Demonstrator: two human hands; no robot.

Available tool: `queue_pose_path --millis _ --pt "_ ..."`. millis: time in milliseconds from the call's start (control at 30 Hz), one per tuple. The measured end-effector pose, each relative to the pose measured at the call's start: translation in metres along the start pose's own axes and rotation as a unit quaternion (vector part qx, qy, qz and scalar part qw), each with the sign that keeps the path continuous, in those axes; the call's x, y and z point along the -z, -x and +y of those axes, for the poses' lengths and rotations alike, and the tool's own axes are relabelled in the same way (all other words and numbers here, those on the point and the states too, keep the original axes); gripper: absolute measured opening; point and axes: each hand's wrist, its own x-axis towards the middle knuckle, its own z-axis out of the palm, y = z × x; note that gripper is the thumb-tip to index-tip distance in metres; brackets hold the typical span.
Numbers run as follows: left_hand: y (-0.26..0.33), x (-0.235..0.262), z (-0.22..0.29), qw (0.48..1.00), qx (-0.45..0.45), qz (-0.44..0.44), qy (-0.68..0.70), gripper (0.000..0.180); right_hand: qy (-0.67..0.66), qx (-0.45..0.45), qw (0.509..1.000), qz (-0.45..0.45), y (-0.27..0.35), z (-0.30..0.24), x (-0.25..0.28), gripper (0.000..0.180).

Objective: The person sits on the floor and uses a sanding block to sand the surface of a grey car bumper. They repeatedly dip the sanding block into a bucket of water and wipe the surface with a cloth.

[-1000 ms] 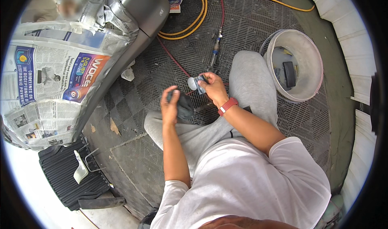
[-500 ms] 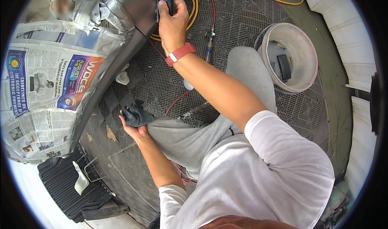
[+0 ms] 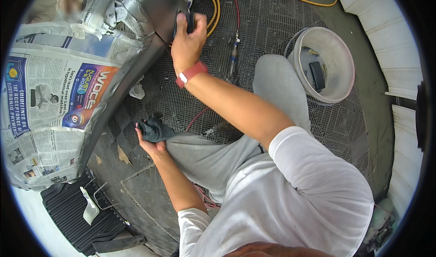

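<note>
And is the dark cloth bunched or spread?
Bunched: the dark cloth lies crumpled in the left hand, its folds heaped together, not flat.

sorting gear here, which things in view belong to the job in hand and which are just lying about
Seemingly for the job:
dark rectangular pad in the right hand
smooth grey panel beside it
dark grey cloth in the left hand
printed newspaper sheets
perhaps the round whitish bucket

Apparently just lying about:
long yellow hose
thin red hose
black ribbed mat
curved white piece
</note>
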Motion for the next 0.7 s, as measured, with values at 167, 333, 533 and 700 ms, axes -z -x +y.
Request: queue_pose_path --millis 167,333,533,700 --pt "-0.002 -0.013 -0.008 1.000 0.002 0.012 -0.005 0.025 0.034 0.068 0.996 0.056 -0.018 0.003 -0.006 0.019" --pt "0.000 -0.007 -0.006 1.000 0.002 -0.015 -0.019 0.025 0.011 0.033 0.999 0.016 -0.012 -0.007 -0.007 0.018" --pt "0.006 -0.010 -0.008 1.000 0.001 -0.004 -0.016 0.025 0.025 0.069 0.997 0.014 -0.003 -0.007 -0.004 0.019" --pt "0.009 -0.004 -0.005 1.000 -0.007 0.002 -0.022 0.025 -0.010 0.032 0.999 0.026 -0.024 -0.008 -0.011 0.021"
